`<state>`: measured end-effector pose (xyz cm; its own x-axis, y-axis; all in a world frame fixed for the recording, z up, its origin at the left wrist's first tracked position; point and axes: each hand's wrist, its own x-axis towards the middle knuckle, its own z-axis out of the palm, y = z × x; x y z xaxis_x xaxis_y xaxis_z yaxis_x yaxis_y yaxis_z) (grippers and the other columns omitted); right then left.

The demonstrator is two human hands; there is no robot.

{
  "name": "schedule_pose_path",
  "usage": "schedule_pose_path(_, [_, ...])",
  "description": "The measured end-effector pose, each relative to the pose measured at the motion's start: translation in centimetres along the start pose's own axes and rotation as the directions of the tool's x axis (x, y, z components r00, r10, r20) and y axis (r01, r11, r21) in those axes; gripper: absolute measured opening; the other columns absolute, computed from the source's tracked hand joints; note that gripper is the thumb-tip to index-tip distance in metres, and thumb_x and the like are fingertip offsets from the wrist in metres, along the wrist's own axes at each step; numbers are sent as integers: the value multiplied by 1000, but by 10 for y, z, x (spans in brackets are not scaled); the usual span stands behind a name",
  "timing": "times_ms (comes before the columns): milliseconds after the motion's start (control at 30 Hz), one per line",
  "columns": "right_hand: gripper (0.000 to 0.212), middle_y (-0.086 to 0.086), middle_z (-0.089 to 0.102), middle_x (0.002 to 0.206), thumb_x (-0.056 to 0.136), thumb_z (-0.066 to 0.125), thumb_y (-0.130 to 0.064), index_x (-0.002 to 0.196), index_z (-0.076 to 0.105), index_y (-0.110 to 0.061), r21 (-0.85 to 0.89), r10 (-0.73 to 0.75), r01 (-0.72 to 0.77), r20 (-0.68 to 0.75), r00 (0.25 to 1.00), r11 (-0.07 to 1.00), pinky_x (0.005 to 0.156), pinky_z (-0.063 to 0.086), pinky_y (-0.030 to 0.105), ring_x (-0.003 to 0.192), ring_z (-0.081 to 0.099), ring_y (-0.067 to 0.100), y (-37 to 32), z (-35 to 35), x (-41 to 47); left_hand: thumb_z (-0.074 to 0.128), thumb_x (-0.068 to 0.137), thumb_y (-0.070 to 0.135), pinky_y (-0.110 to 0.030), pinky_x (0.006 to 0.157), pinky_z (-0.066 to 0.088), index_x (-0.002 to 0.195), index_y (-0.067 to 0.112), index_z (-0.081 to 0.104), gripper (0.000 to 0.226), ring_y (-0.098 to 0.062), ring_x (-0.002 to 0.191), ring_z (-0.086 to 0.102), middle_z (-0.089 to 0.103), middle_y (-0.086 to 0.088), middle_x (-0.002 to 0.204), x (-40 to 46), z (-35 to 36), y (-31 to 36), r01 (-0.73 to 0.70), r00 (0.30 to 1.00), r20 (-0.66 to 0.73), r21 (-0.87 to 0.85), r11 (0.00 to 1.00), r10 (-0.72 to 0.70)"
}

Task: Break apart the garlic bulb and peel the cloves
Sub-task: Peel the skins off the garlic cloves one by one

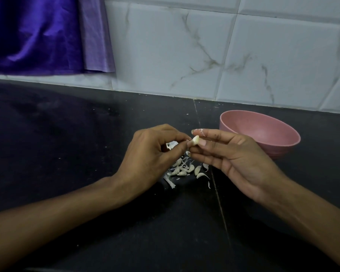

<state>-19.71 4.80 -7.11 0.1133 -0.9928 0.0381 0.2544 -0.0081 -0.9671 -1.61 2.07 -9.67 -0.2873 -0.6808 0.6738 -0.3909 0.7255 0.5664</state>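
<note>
Two hands: left hand (151,152) and right hand (239,156) together pinch one smooth pale clove (195,139).
Pile: curved cloves (185,170), papery skins, on glossy black counter (67,144).
Bowl (263,132): round, matte pink, far right.

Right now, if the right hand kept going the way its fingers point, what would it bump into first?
The right hand points toward the left. It would first meet the garlic clove at its fingertips, then the left hand pinching that clove from the other side.

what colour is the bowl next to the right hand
The bowl is pink, a plain matte pink all over; the head view shows it clearly.
</note>
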Motion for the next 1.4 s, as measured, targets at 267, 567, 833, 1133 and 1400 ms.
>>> schedule_pose_path(267, [23, 19, 75, 93, 76, 67, 1, 100, 70, 3, -57, -25, 22, -43, 999, 998, 70, 59, 24, 85, 75, 26, 3, 1, -2, 63, 88, 31, -20, 49, 43, 96, 27, 78, 18, -3, 46, 53, 64, 21, 63, -1, 4, 1, -7, 1000, 16, 59, 998, 6])
schedule_pose_path(567, [24, 20, 75, 92, 73, 68, 0, 96, 72, 1, -35, -43, 42, -47, 998, 999, 71, 60, 25, 86, 75, 28, 3, 4, -2, 67, 92, 18, -6, 50, 36, 94, 20, 78, 11, 3, 45, 53, 63, 26, 63, 0, 3, 2, 5, 1000, -1, 12, 1000, -5])
schedule_pose_path(833, [26, 21, 75, 92, 71, 69, -1, 96, 71, 2, -49, -41, 38, -58, 997, 998, 71, 60, 26, 86, 74, 30, 2, 2, -1, 66, 92, 16, -9, 50, 41, 99, 17, 77, 13, 0, 46, 55, 65, 24, 64, 1, 2, 2, -22, 999, 47, -23, 999, 23])
schedule_pose_path(1133, [25, 19, 75, 87, 68, 69, -1, 92, 72, 2, -13, -46, 45, -45, 998, 999, 66, 59, 24, 79, 75, 25, 4, 5, -2, 70, 88, 15, -10, 46, 40, 87, 16, 77, 7, -1, 43, 54, 66, 17, 62, -1, 4, 2, 14, 1000, -21, -55, 998, -15])
schedule_pose_path(1400, [26, 19, 75, 88, 72, 68, -1, 97, 70, 4, 18, -42, 42, -12, 999, 999, 67, 59, 24, 80, 75, 25, 2, 5, -1, 70, 88, 10, -11, 45, 41, 82, 16, 75, 10, -3, 39, 55, 62, 22, 57, 2, 1, 5, 63, 998, -17, -79, 995, -64])
